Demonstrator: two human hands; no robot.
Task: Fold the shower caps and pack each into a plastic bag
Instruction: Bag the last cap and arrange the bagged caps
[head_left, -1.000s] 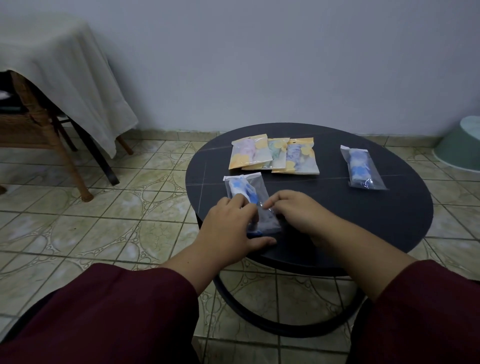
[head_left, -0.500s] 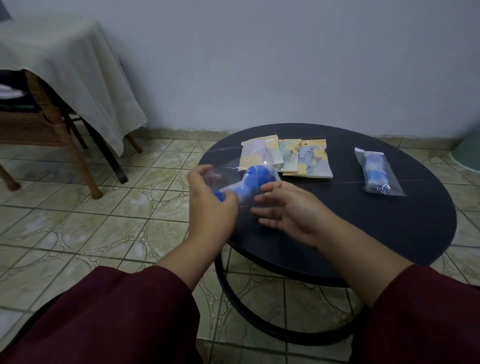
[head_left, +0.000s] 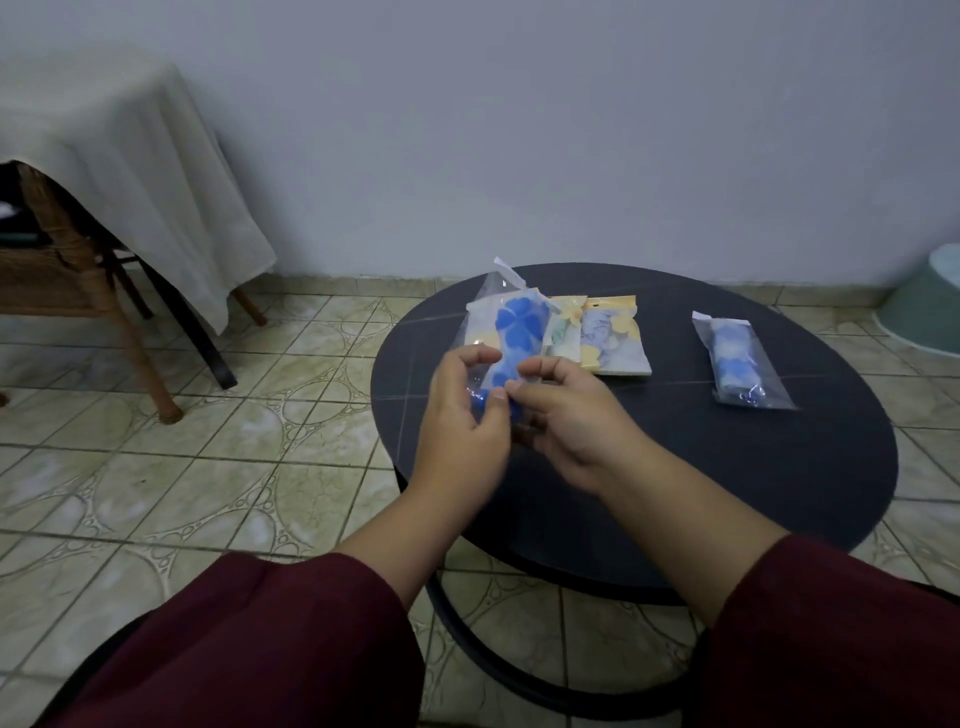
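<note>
Two hands hold one bag (head_left: 511, 332) with a blue cap (head_left: 515, 325) inside, upright above the near left edge of the surface (head_left: 727, 467): my left grip (head_left: 462, 415) and my right grip (head_left: 566, 410) both pinch its lower end. Behind it lie yellow packs (head_left: 608, 338), overlapping. A second bagged cap (head_left: 737, 361) lies well apart on the right.

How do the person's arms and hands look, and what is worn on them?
Both arms wear loose, dark maroon sleeves, the left sleeve and the right sleeve, pushed up so that the forearms are bare. The left hand and the right hand are bare too: no gloves, and no ring, watch or bracelet shows in this view.
</note>
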